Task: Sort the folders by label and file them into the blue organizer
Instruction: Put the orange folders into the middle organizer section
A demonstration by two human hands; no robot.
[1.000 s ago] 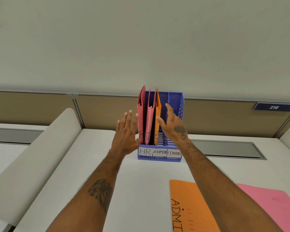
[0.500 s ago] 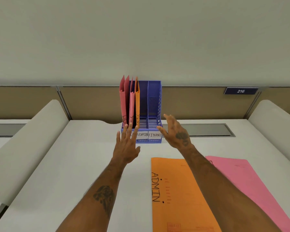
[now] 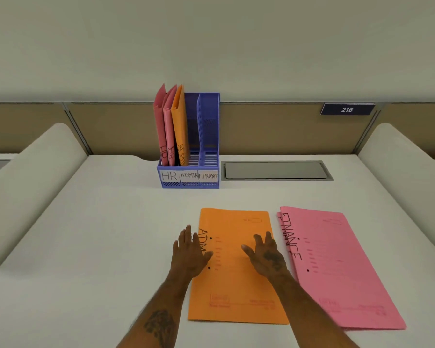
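Covering part of the handwritten label, the left grip (image 3: 189,252) lies over the left edge of the flat orange folder (image 3: 236,285), so only "ADM" reads. Its fingers are straight and together and hold nothing. The right grip (image 3: 265,257) is over the folder's right half, fingers spread and slightly bent, also holding nothing. Whether either palm presses the folder cannot be told. Both forearms are cut off by the lower edge of the view. The small print on the folder is too blurred to read. Just right of it on the bench (image 3: 98,234) lie the pink folders (image 3: 337,267), marked "FINANCE". A second edge shows beneath the top one, but the count is unclear. The blue organizer (image 3: 207,136) stands well beyond both grips at the back of the bench. Two upright pink HR folders (image 3: 169,129) stand in its left slot, with an upright orange one (image 3: 180,121) beside them.
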